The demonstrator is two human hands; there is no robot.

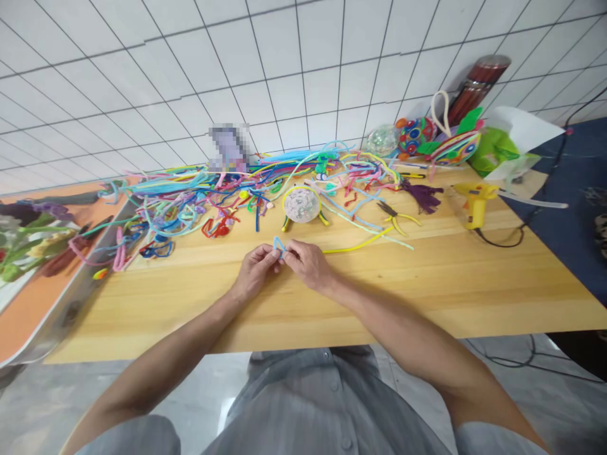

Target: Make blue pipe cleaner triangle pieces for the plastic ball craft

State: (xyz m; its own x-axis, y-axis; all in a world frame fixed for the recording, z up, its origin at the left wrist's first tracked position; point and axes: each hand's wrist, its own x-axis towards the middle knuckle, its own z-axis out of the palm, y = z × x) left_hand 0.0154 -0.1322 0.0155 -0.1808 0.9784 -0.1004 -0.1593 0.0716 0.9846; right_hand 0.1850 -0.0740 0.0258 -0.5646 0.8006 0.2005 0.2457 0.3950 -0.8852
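A short blue pipe cleaner (277,242), bent to a narrow point, rises between my fingertips above the table. My left hand (257,268) pinches it from one side. From the other side my right hand (309,262) pinches it too, and the two hands nearly touch. Just beyond them sits a clear, speckled dome (302,206) with yellow trim round its edge and dark-and-yellow legs at its base. A yellow pipe cleaner (355,248) lies on the table to the right of my right hand.
Loose coloured pipe cleaners (175,205) are heaped along the wall. Yellow-handled pliers (394,218) and a yellow glue gun (475,203) with a black cord lie to the right. Colourful crafted figures (453,148) stand behind. An orange tray (42,278) borders the wooden table (403,309).
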